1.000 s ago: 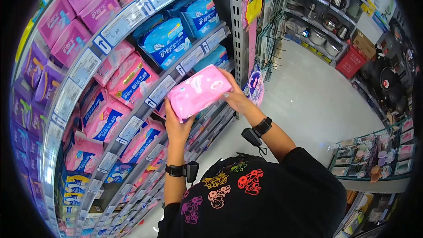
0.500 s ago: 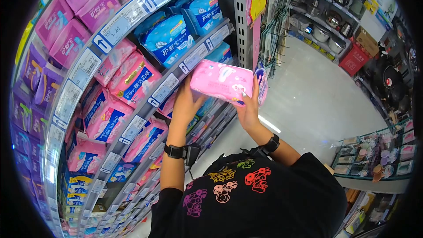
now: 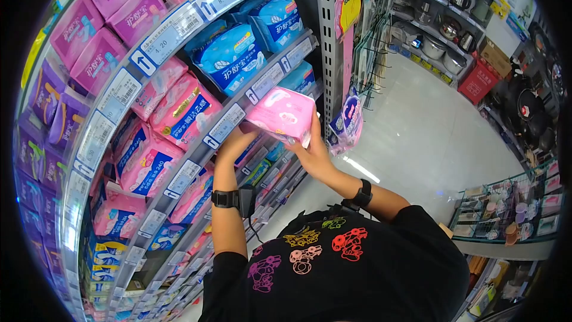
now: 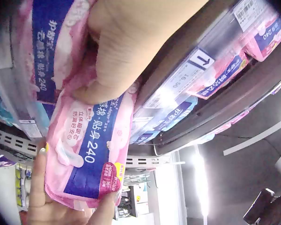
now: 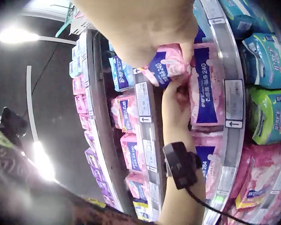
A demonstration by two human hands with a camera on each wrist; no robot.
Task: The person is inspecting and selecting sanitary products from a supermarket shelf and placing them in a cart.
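A pink pack with a blue label, seen from its plain side in the head view, is held tilted in front of the shelf. My right hand grips its near right end; the left wrist view has the fingers and thumb on opposite sides. At the pack's other end, my left hand holds on, thumb on the wrapper and other fingers mostly hidden. A similar pink pack stands on the shelf beside the left hand in the right wrist view.
Shelves with price strips curve along the left, stocked with pink, purple and blue packs. A perforated post and hanging goods stand beyond. Floor stretches right, toward a red box and a wire rack.
The held pack has turned and shifted slightly left, with its end now facing more toward the head camera. The left hand has lowered beneath its left end, and the right hand has moved left.
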